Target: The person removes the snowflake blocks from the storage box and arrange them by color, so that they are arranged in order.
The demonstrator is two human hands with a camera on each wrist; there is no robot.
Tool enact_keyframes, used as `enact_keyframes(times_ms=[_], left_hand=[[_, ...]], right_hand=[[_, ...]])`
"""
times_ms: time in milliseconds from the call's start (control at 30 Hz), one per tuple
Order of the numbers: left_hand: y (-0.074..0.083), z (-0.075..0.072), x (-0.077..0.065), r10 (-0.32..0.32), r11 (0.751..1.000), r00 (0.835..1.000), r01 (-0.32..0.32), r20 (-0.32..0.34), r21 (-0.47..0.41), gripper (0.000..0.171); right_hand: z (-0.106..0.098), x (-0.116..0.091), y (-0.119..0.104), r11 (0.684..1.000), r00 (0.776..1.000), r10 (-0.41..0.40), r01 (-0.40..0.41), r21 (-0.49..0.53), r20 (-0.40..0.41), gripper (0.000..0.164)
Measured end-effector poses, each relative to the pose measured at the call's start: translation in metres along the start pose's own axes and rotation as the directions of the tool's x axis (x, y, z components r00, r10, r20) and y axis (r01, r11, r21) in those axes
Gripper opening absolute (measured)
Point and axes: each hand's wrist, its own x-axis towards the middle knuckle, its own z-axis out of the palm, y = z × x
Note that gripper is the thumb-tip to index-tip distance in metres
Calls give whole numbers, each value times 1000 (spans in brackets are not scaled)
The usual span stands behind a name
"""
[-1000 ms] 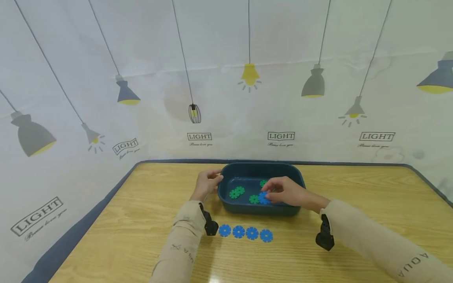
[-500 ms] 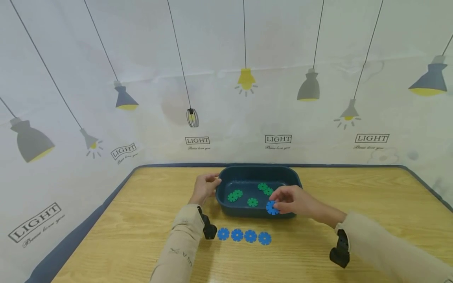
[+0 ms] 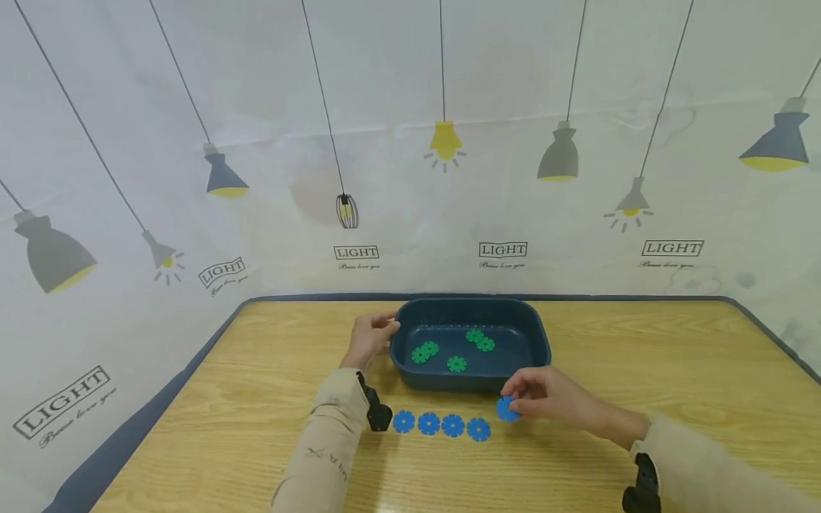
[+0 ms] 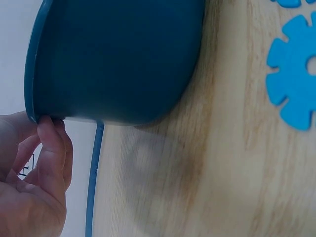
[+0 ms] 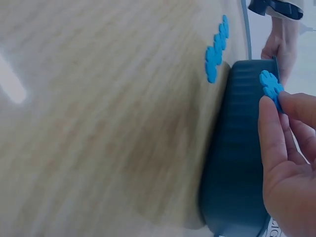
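Note:
My right hand (image 3: pixel 545 395) pinches a blue notched disc (image 3: pixel 507 408) between thumb and fingers, in front of the dark blue basin (image 3: pixel 442 379). In the right wrist view the same blue disc (image 5: pixel 270 85) stands out from the fingertips, above the table. My left hand (image 3: pixel 370 338) grips the basin's left rim; the left wrist view has its fingers (image 4: pixel 52 153) at that rim. On the table before the basin lies a row of several blue discs (image 3: pixel 428 423). Inside the basin are several green discs (image 3: pixel 457 364), some overlapping in pairs.
The wooden table (image 3: pixel 269 427) reaches back to a pale wall sheet (image 3: pixel 282 249) printed with lamps. A black wrist camera (image 3: pixel 380 415) on the left sleeve sits close to the left end of the blue row.
My right hand has carried the blue disc out of the basin, toward me and slightly right, to the row's right end. The left hand keeps its grip on the rim.

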Motion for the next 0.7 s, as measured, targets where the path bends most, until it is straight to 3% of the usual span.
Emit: enact_keyframes(times_ms=[167, 267, 400, 533, 700], left_hand=[[0, 0, -1, 1, 1000, 1000, -1, 5, -7, 30], [0, -1, -1, 9, 1000, 1000, -9, 6, -10, 30], [0, -1, -2, 9, 1000, 1000, -9, 7, -9, 30], [-1, -1, -1, 5, 1000, 1000, -5, 6, -6, 31], [-1, -1, 0, 3, 1000, 1000, -3, 7, -4, 31]], right_hand=[[7, -6, 14, 999, 999, -44, 44, 6, 21, 19], [12, -7, 22, 1000, 1000, -11, 11, -10, 4, 16], [17, -5, 30, 994, 998, 28, -34, -106, -55, 12], [19, -2, 31, 972, 994, 6, -32, -232, -109, 10], [22, 1, 29, 953, 991, -16, -24, -301, -131, 9]])
